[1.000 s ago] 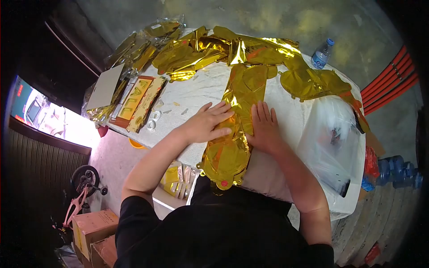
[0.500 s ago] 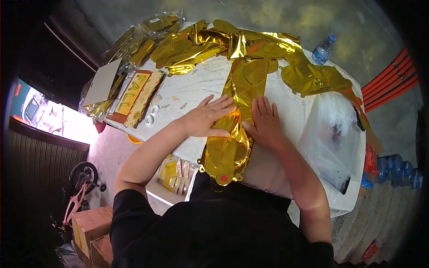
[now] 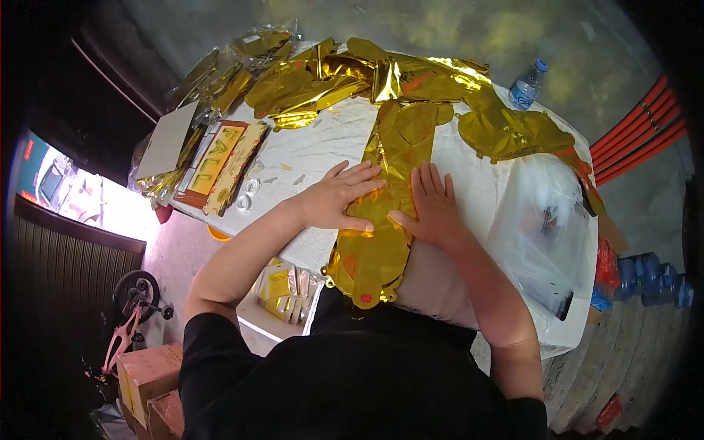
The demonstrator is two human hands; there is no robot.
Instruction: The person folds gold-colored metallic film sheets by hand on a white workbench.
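Observation:
A flat gold foil balloon (image 3: pixel 381 238) lies lengthwise on the white-covered table (image 3: pixel 304 150), its near end reaching the table's front edge by my body. On its left side rests my left hand (image 3: pixel 343 194), fingers stretched out and partly over the foil. My right hand (image 3: pixel 434 205) lies flat along the right side, fingers spread, the thumb touching the foil. Neither hand grips anything. At its far end the balloon meets a heap of more gold foil balloons (image 3: pixel 315 92). Another flat gold foil balloon (image 3: pixel 513 132) lies to the right.
Printed cards reading FALL (image 3: pixel 218 165) and tape rolls (image 3: pixel 247 194) lie at left. Clear plastic bags (image 3: pixel 539 227) cover the right side, with a water bottle (image 3: pixel 528 84) behind. An open box of packets (image 3: pixel 282 304) stands below the front edge, cardboard boxes (image 3: pixel 150 374) lower left.
The near part of the foil balloon lies flatter, with fewer bright wrinkles. Both hands stay outstretched on it and have shifted only slightly.

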